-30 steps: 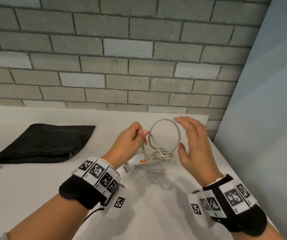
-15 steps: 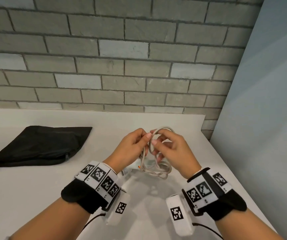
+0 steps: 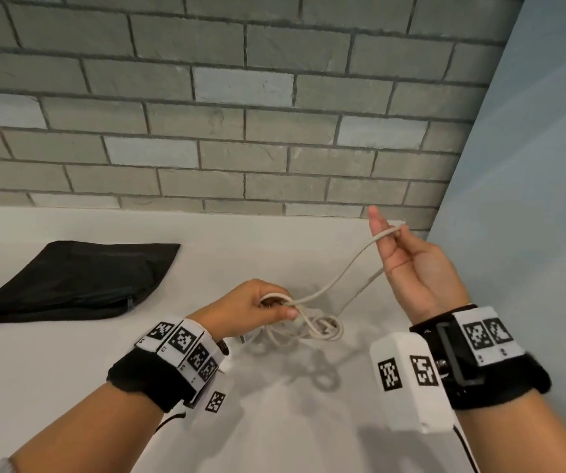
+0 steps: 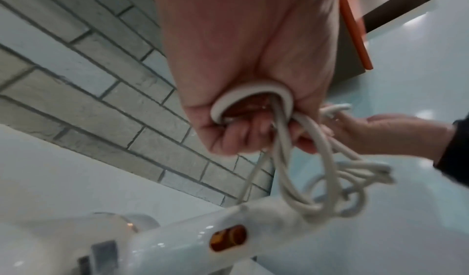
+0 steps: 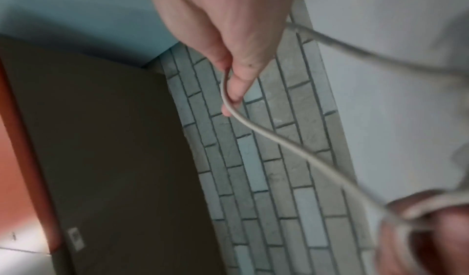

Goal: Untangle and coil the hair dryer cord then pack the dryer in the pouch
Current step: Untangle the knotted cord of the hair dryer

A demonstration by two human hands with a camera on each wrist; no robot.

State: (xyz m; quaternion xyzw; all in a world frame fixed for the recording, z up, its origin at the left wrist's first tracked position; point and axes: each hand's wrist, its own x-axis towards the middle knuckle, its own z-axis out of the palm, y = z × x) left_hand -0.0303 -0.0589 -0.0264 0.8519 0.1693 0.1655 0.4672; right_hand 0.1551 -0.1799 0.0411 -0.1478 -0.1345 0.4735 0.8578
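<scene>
I'm seeing an off-white cord, a white dryer showing an orange switch — a black pouch, a grey brick wall — checkered wristbands.

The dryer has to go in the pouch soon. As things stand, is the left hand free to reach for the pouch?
Probably not yet. The left hand grips loops of the cord, though nothing lies between it and the pouch on the table.

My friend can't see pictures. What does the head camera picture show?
Two hands work on a white hair dryer cord over a white table: the left hand grips a bunch of loops, the right hand pulls one strand up and away. A black pouch lies to the left, before a grey brick wall.
</scene>
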